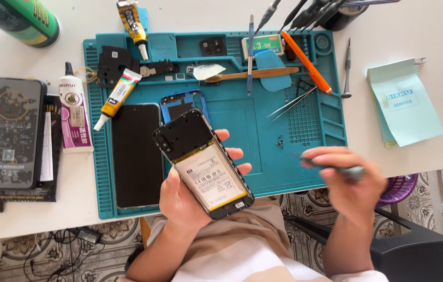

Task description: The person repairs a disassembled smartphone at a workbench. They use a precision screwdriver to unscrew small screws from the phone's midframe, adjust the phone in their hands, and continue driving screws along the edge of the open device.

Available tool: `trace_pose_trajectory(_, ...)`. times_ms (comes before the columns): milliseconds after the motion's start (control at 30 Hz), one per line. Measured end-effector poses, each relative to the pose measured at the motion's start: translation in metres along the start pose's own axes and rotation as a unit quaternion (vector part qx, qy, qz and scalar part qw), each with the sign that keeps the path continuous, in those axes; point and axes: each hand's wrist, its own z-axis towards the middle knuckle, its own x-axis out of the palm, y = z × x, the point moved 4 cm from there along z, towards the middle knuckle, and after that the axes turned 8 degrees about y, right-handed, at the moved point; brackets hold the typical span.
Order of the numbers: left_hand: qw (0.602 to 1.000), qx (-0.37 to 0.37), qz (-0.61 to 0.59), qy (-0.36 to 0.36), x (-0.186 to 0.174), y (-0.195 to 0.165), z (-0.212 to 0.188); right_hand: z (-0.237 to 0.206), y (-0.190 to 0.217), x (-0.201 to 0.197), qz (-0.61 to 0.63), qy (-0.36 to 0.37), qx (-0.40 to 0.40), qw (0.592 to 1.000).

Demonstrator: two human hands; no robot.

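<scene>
Opened phone is being cradled back-up in the left hand over the near edge of the teal repair mat, while a slim grey tool is being pinched in the right hand.

Its back cover is off, so the pale battery and dark inner frame are being left exposed. It is being judged light and stiff but fragile, best taken by its long edges and not pressed on the battery. That is how it is being gripped: fingers are being wrapped round the far long edge, with the palm under the screen side. Right-hand fingers are being closed narrowly on the tool shaft, blurred, just right of the phone and apart from it. A blue back cover and a dark screen panel are lying on the mat beside it.
</scene>
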Motion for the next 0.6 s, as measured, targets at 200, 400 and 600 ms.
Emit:
trace_pose_trajectory(200,0.999,-0.031,0.008,-0.006,0.006,0.027,0.010,0.003,-0.014,0.008,0.045,-0.073,-0.097,0.992)
trace_pose_trajectory(400,0.998,-0.056,0.016,-0.025,0.001,0.032,0.013,0.004,-0.019,0.017,-0.050,-0.114,-0.097,0.987)
trace_pose_trajectory(600,0.997,-0.069,0.017,-0.031,0.001,0.036,0.016,0.013,-0.028,0.014,-0.005,-0.142,0.035,0.989)
